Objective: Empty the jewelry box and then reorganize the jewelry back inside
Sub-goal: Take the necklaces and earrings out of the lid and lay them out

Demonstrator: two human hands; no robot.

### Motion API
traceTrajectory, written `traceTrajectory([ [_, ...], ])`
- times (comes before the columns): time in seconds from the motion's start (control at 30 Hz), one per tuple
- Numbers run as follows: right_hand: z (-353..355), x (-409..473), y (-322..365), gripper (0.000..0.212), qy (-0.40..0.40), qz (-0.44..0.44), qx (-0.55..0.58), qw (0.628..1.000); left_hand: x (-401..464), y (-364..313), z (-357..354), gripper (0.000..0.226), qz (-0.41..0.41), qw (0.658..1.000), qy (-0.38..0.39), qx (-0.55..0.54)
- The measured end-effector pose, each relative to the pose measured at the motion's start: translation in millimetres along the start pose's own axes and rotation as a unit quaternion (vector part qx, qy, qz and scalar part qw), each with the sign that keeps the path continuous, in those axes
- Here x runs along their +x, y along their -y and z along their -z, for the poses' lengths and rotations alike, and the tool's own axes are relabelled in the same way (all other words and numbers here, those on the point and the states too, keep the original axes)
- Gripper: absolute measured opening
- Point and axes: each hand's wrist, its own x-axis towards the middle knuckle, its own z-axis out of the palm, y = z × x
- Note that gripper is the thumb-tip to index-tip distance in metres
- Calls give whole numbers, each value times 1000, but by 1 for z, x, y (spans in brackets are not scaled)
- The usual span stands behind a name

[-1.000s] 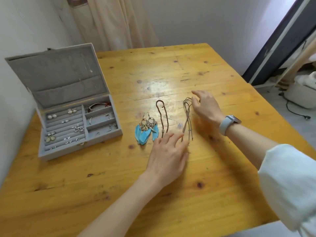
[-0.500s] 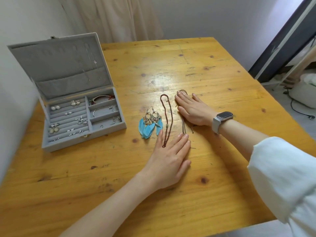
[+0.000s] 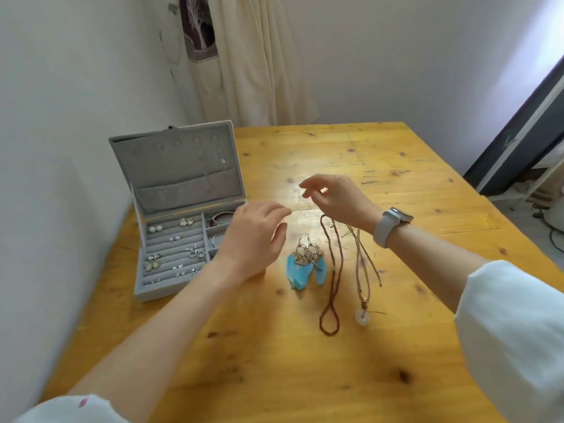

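Note:
A grey velvet jewelry box stands open at the table's left, its lid upright, with several small earrings in its ring rows and bracelets in its right compartments. My left hand hovers over the box's right side, fingers relaxed, holding nothing. My right hand is raised above the table to the right of the box, fingers loosely spread and empty. On the table lie blue feather earrings, a brown beaded necklace and a cord necklace with a pale round pendant.
The wooden table runs against a white wall on the left. A cream curtain hangs behind the table. A dark door frame and cables on the floor are at the right. A grey watch is on my right wrist.
Both hands have lifted off the necklaces and moved left toward the box. The cord necklace's pendant now shows. The camera has tilted up.

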Motion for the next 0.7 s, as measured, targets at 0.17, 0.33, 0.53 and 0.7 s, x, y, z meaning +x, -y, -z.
traceTrajectory([
  [0.17,-32,47,48,21,-10,-19,75,997,11,72,41,28,133,986,-61,78],
  [0.33,-76,88,75,18,-19,-38,91,995,11,134,62,51,213,956,-82,183],
  [0.53,-112,116,88,21,-58,-64,17,996,24,166,65,69,262,932,7,250],
  [0.7,-130,130,97,22,-121,-70,-81,987,26,172,57,68,273,932,-22,237],
])
